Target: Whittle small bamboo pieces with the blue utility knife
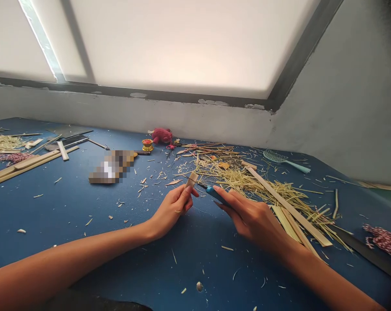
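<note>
The left hand (176,205) is pinching a short, flat, pale wooden piece (192,179) above the blue table (68,207), while the right hand (252,211) is gripping a blue-handled bladed tool (217,195) against it; because the left hand is sitting so close, a slip could cut it. Yellowish fibrous shavings (236,179) and a long pale wooden strip (286,205) are crowding the right hand

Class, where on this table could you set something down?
Mostly bare: blue tabletop between left forearm and pixelated object, with stray slivers; also between left and right forearm. Crowded: beyond the right hand, under shavings and wooden strips.
</note>
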`<action>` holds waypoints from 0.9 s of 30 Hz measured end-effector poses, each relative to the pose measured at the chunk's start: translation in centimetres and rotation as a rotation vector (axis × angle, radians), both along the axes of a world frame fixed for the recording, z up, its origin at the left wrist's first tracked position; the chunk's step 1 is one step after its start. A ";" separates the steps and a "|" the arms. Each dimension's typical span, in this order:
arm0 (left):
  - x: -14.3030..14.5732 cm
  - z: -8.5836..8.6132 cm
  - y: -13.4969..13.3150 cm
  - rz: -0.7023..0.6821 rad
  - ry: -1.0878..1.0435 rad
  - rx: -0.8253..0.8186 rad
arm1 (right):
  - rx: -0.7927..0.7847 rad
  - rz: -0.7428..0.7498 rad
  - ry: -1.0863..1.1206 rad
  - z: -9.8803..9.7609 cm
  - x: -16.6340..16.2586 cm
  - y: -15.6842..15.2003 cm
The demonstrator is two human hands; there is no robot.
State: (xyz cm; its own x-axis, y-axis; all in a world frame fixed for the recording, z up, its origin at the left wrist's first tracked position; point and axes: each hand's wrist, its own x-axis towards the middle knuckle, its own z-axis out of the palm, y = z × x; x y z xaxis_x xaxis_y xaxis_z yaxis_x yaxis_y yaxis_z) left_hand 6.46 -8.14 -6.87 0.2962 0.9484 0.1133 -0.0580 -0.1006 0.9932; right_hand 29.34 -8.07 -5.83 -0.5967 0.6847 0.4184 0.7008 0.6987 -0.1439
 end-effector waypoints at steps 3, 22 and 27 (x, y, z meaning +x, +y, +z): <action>0.0 0.0 0.0 -0.010 -0.004 -0.005 | 0.000 0.003 -0.008 0.0 0.0 -0.1; -0.2 -0.6 0.1 0.026 0.084 0.021 | 0.077 -0.077 -0.140 0.0 -0.4 -0.5; -0.3 -0.6 0.1 0.009 -0.030 -0.036 | 0.092 -0.073 -0.177 -0.1 -0.4 -0.6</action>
